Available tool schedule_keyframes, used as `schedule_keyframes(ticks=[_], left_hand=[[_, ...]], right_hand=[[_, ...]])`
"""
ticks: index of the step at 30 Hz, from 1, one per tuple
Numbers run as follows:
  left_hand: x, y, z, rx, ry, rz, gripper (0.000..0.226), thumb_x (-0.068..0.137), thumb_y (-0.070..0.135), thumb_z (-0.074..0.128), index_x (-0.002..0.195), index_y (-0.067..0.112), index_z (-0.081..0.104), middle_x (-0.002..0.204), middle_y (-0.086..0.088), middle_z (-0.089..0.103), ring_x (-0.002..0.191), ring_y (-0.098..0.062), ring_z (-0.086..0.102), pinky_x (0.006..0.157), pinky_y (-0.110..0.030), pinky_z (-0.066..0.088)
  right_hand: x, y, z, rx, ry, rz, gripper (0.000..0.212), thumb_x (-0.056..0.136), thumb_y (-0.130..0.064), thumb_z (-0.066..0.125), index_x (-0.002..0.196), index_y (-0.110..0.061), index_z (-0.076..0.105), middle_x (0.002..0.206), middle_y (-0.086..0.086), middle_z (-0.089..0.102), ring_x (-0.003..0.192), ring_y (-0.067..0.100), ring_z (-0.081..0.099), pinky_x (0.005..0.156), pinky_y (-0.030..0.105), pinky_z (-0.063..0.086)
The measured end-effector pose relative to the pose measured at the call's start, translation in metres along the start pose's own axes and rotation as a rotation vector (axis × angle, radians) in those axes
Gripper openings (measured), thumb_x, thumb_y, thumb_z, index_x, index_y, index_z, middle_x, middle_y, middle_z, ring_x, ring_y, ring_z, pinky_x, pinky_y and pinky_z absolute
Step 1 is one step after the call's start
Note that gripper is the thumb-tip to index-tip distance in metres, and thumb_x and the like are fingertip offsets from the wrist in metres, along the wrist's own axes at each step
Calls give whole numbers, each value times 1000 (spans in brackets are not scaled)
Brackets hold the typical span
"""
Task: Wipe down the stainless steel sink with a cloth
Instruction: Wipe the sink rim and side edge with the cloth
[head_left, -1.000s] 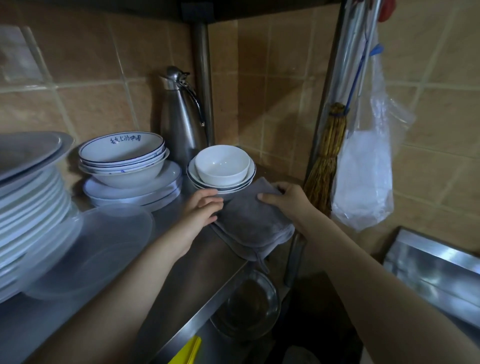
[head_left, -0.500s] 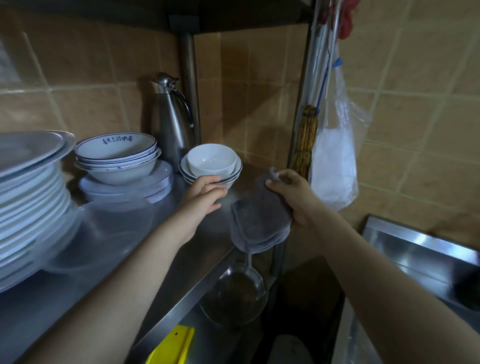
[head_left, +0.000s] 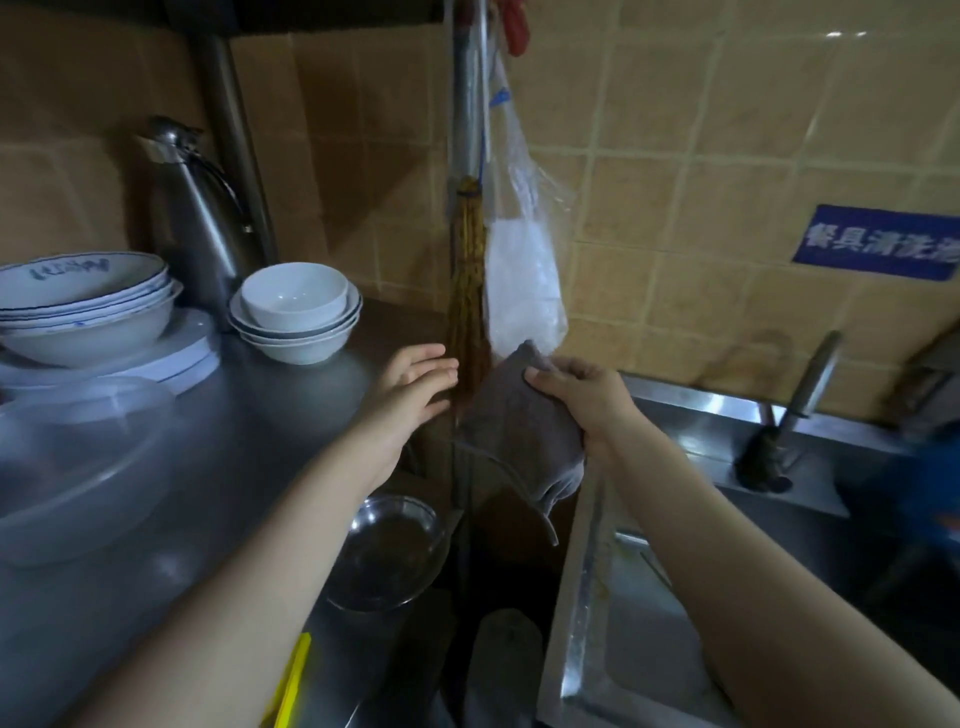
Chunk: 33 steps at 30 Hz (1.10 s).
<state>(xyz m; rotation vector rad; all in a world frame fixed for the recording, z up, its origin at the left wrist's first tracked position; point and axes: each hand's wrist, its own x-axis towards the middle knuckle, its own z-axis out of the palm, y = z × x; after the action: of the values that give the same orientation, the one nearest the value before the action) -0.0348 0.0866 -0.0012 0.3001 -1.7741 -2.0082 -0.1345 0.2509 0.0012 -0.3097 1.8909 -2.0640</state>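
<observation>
While the right hand (head_left: 582, 400) is gripping the grey cloth (head_left: 519, 436) mid-frame, the left hand (head_left: 410, 384) is hovering empty, fingers straight; the blue sign (head_left: 878, 241) at right is reading "餐具清洗".

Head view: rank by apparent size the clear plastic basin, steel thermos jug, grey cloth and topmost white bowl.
1. Clear plastic basin, though nearness to the camera inflates it.
2. Steel thermos jug and grey cloth look alike; unranked.
3. Topmost white bowl.

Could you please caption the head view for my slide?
Right hand holds grey cloth by the steel sink; left hand open.
</observation>
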Motion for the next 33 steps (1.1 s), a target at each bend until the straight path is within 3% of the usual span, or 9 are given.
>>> schedule_keyframes(ticks=[5,10,14,20,23,33], left_hand=[[-19,-27,48,25,-75,-42,23,89,7,55,103,25,57,113,-1,63,108,-13,59,90,-32,48],[-49,-66,89,50,-107,-94,24,88,7,56,103,26,57,111,2,63,107,-11,59,90,-30,47],[-74,-98,113,45,-93,-134,24,87,7,57,101,27,58,108,4,65,104,-9,60,82,-24,48],[-107,-143,127,45,-103,-203,27,85,2,58,99,25,58,105,3,65,103,-10,61,80,-21,49],[-115,-155,125,74,-117,-221,28,85,2,59,99,27,58,106,4,64,105,-11,60,89,-28,47],[-116,-170,83,85,-155,-262,27,86,1,57,105,20,55,105,4,62,101,-7,59,90,-26,47]], right_hand=[[-23,19,-56,11,110,30,18,71,-13,79,86,-5,71,86,17,72,84,31,68,80,40,55],[-54,42,-106,25,172,87,11,74,-10,76,82,-7,69,83,15,70,79,27,67,78,38,55],[-76,68,-137,-9,224,141,17,76,-13,75,90,-6,70,87,17,71,82,30,68,81,40,56],[-105,107,-159,-9,289,224,8,75,-16,77,80,-14,70,74,7,71,70,23,67,73,35,57],[-114,122,-159,15,323,247,9,74,-15,77,79,-14,71,72,6,72,68,22,67,69,33,57],[-134,147,-113,55,398,328,14,73,-17,78,83,-15,69,68,1,71,60,14,67,51,23,52]])
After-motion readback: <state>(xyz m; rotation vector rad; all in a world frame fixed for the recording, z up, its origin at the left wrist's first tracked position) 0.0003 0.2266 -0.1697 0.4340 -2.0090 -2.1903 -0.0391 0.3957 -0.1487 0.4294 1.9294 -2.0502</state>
